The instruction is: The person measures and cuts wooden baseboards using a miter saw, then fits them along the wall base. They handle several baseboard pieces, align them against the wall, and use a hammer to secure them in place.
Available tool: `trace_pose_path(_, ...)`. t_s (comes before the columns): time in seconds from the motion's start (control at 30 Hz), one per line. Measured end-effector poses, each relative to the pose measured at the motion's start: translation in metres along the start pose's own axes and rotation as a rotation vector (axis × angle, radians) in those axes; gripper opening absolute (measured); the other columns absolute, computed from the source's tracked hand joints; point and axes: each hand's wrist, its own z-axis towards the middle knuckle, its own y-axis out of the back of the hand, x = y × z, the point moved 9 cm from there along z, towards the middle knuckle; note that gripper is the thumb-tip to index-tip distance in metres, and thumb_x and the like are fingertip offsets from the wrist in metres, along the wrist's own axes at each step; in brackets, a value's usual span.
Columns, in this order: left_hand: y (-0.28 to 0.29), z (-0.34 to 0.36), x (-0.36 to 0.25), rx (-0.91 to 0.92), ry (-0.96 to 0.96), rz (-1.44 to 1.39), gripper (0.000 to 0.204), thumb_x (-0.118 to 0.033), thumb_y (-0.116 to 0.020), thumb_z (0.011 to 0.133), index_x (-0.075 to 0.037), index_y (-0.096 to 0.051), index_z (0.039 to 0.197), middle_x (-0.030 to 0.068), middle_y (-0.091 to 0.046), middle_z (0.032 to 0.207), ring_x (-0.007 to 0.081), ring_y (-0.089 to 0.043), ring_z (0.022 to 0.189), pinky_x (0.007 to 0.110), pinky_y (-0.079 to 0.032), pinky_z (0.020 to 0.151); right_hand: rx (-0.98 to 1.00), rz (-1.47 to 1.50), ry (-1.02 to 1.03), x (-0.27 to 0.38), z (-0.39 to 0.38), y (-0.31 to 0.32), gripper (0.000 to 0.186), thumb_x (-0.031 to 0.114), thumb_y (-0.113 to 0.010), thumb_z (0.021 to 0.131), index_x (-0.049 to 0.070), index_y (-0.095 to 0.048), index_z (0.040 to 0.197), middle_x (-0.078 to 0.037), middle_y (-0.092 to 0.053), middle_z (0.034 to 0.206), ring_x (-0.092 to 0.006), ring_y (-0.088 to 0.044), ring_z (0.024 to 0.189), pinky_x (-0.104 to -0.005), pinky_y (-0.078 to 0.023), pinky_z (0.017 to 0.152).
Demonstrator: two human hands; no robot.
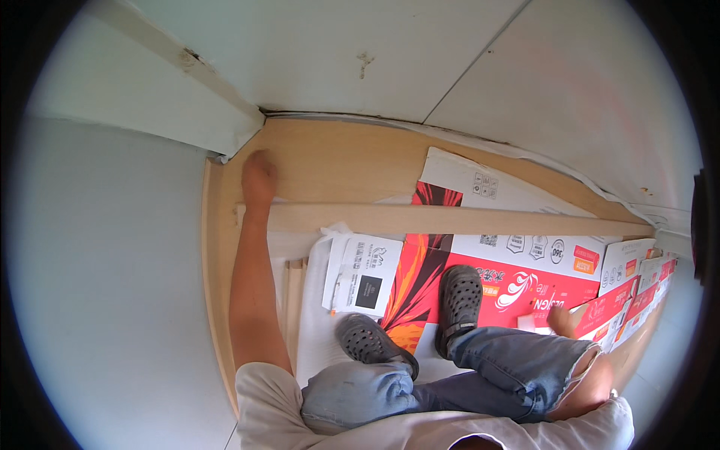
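My left hand (259, 178) is stretched far forward over a pale wood panel (337, 161), close to the corner where the walls meet. Its fingers are curled closed and slightly blurred; what they hold, if anything, is hidden. Down at the right, by my bent knee, my right hand (562, 321) is low over the red printed cardboard (495, 289). Those fingers also look curled. Just left of them is a small whitish block-like piece (531, 323); whether the hand grips it is unclear.
A long wooden rail (450, 220) crosses in front of my feet. My dark clogs (460, 304) stand on flattened cardboard and white sheeting. A white printed box piece (361, 274) lies left of them. Pale wall panels (360, 60) rise ahead, and a grey-blue surface (112, 285) stands at left.
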Motion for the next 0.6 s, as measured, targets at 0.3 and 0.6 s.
trace_pose_path(0.3,0.027,-0.075,-0.062,0.566,-0.133,-0.033,0.062,-0.015,-0.090,0.059,-0.004,-0.067,0.115,0.0145,-0.062,0.118,0.0344,-0.055,0.117,0.044,-0.044,0.100,-0.522,0.351,0.431,0.172,0.108,0.376,0.029,0.018,-0.071,0.085,0.006,-0.066,0.112,-0.015,-0.068,0.105,-0.0369,-0.066,0.099,-0.0467,-0.056,0.082)
trace_pose_path(0.6,0.019,-0.072,-0.065,0.620,-0.078,0.066,0.062,-0.016,-0.091,0.050,-0.005,-0.064,0.105,0.0128,-0.059,0.114,0.0366,-0.054,0.113,0.047,-0.044,0.095,-0.497,0.281,0.689,0.280,0.124,0.424,0.054,0.035,-0.080,0.080,0.005,-0.062,0.121,-0.015,-0.063,0.118,-0.0338,-0.061,0.112,-0.0457,-0.054,0.091)
